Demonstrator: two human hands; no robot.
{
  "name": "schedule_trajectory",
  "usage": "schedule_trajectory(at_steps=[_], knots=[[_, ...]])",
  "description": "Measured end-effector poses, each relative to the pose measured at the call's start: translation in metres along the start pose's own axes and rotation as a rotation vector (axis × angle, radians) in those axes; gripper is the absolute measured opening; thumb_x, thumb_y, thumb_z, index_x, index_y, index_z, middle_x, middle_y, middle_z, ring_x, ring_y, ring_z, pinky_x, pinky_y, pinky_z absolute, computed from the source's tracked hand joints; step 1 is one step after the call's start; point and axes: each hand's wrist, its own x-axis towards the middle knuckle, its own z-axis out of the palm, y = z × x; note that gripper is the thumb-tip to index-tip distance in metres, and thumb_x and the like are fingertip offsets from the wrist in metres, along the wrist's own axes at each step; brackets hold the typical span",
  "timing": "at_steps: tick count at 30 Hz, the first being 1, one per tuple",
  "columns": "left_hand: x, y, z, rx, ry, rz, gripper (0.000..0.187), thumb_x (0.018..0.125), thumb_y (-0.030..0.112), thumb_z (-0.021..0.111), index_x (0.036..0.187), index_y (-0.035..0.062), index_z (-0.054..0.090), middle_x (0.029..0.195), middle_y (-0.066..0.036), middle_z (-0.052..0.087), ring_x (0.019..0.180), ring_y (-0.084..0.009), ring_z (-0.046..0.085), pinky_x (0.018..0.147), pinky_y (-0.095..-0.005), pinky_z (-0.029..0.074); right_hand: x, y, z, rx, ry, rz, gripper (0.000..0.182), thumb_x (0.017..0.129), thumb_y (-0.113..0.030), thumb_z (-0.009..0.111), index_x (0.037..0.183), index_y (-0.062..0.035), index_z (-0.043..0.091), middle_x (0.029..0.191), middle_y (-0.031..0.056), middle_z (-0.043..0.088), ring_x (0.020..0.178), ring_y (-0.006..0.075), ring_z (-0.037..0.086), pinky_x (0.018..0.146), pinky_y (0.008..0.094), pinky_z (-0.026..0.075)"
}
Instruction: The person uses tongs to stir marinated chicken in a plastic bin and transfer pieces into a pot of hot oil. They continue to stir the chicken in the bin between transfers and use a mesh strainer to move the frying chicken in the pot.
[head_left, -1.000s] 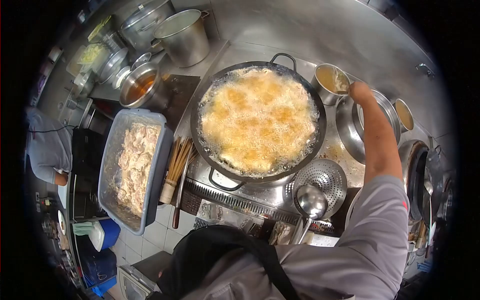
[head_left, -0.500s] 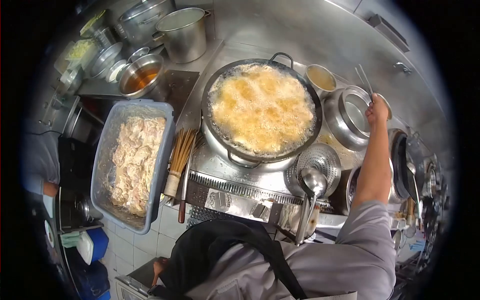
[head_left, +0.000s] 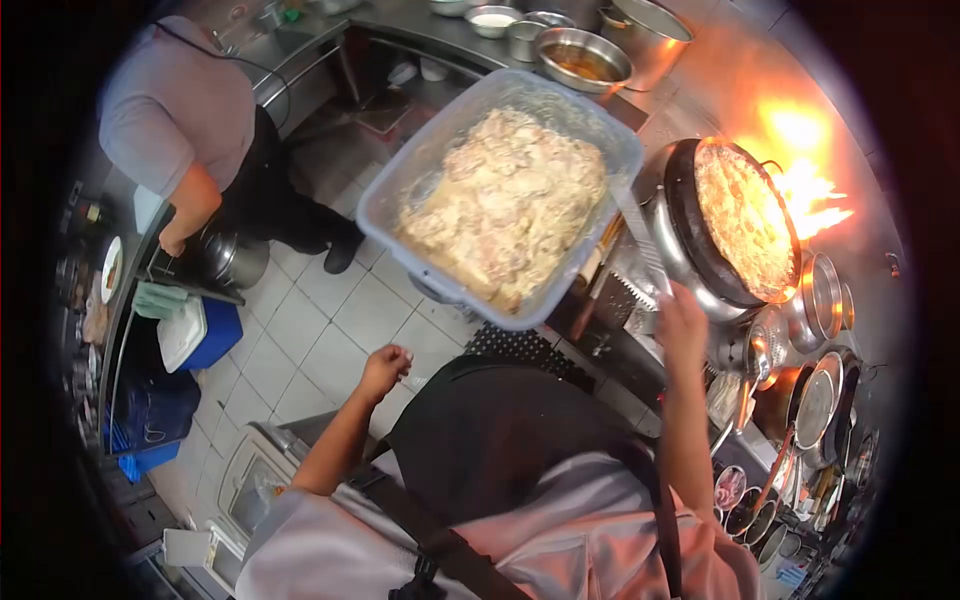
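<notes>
My right hand [head_left: 682, 325] is closed around the metal tongs [head_left: 645, 235], whose tips point up to the right rim of a blue-grey tub. The tub [head_left: 400, 255] holds pale, battered-looking raw pieces [head_left: 510, 200]. Below the tub's lower left side, my left hand [head_left: 385, 370] hangs in the air, its fingers curled and nothing visible in them. Right of the tub, a wide dark pan [head_left: 685, 225] contains bubbling oil with pale golden food [head_left: 742, 220].
Large flames [head_left: 800, 165] rise behind the pan. A bowl of reddish liquid [head_left: 583, 60] and a tall pot [head_left: 645, 40] stand at the back. Another person [head_left: 185, 110] stands at the left, beyond the tiled floor [head_left: 340, 300]. Pans and strainers [head_left: 820, 400] crowd the right.
The view has swung left, so the tub sits near the centre. My right hand has moved with the tongs from the far right to beside the tub. Flames now show, and my left hand has risen.
</notes>
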Motion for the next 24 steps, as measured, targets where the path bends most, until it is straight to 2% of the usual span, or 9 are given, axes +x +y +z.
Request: schedule_trajectory(at_steps=[1,2,5,7,11,13,15,17,24], knots=[[-0.005,0.015,-0.007,-0.001,0.002,0.000,0.019,0.094,0.023,0.064,0.095,0.0046,0.062,0.079,-0.001,0.064,0.068,-0.0104,0.059,0.061,-0.0254,0.047,-0.012,-0.026,0.044,-0.311,0.049,-0.278,0.034,0.090,-0.021,0.065,0.118,-0.0017,0.064,0.089,0.0097,0.070,0.074,0.0237,0.067,0.068,0.0343,0.052],[-0.007,0.028,-0.013,-0.075,0.003,0.037,0.019,0.094,0.023,0.063,0.097,0.0046,0.061,0.081,-0.002,0.064,0.070,-0.0105,0.059,0.062,-0.0252,0.047,-0.007,-0.026,0.076,-0.313,0.046,-0.516,0.036,0.090,-0.022,0.064,0.119,-0.0017,0.063,0.099,0.0180,0.070,0.089,0.0347,0.068,0.082,0.0387,0.051],[-0.016,0.060,-0.020,-0.200,-0.012,0.138,0.019,0.094,0.022,0.063,0.101,0.0041,0.061,0.084,-0.002,0.064,0.073,-0.0107,0.060,0.064,-0.0249,0.047,-0.011,-0.057,0.121,-0.410,-0.064,-0.432,0.034,0.090,-0.022,0.064,0.119,-0.0027,0.063,0.104,0.0219,0.068,0.092,0.0377,0.066,0.082,0.0398,0.051],[-0.016,0.075,-0.018,-0.249,-0.038,0.208,0.019,0.095,0.021,0.062,0.102,0.0037,0.061,0.085,-0.003,0.065,0.073,-0.0108,0.060,0.066,-0.0249,0.047,-0.010,-0.061,0.129,-0.565,-0.043,-0.563,0.035,0.089,-0.020,0.065,0.120,-0.0031,0.063,0.104,0.0238,0.067,0.089,0.0385,0.066,0.080,0.0404,0.052],[-0.015,0.088,-0.004,-0.295,-0.112,0.243,0.018,0.095,0.019,0.062,0.103,0.0025,0.061,0.085,-0.005,0.065,0.074,-0.0114,0.061,0.066,-0.0251,0.048,-0.048,-0.055,0.094,-0.495,0.043,-0.384,0.034,0.092,-0.021,0.063,0.120,-0.0003,0.061,0.101,0.0224,0.068,0.090,0.0326,0.068,0.082,0.0375,0.052],[-0.012,0.088,0.005,-0.257,-0.174,0.221,0.018,0.096,0.018,0.061,0.103,0.0023,0.061,0.085,-0.005,0.066,0.074,-0.0117,0.061,0.067,-0.0252,0.048,-0.084,-0.025,0.057,-0.256,0.269,-0.243,0.035,0.093,-0.021,0.063,0.121,0.0001,0.061,0.104,0.0226,0.068,0.094,0.0338,0.067,0.086,0.0373,0.050],[-0.008,0.081,0.009,-0.255,-0.183,0.213,0.016,0.096,0.017,0.061,0.102,0.0022,0.062,0.085,-0.005,0.066,0.074,-0.0119,0.062,0.066,-0.0249,0.048,-0.125,0.025,0.020,-0.382,0.381,-0.056,0.035,0.093,-0.020,0.063,0.121,0.0000,0.061,0.108,0.0224,0.068,0.101,0.0344,0.066,0.089,0.0367,0.048],[-0.001,0.075,0.012,-0.237,-0.233,0.195,0.015,0.096,0.016,0.061,0.101,0.0024,0.062,0.085,-0.006,0.066,0.074,-0.0122,0.062,0.065,-0.0249,0.048,-0.168,0.078,0.000,-0.484,0.441,-0.015,0.036,0.093,-0.022,0.063,0.122,-0.0011,0.061,0.107,0.0225,0.068,0.098,0.0361,0.066,0.086,0.0385,0.050],[0.008,0.088,0.029,-0.082,-0.355,0.155,0.014,0.096,0.016,0.061,0.100,0.0031,0.062,0.084,-0.005,0.066,0.073,-0.0119,0.062,0.065,-0.0250,0.048,-0.209,0.129,0.007,-0.543,0.512,0.188,0.036,0.092,-0.022,0.062,0.122,-0.0025,0.061,0.110,0.0237,0.066,0.102,0.0420,0.063,0.088,0.0445,0.049]])
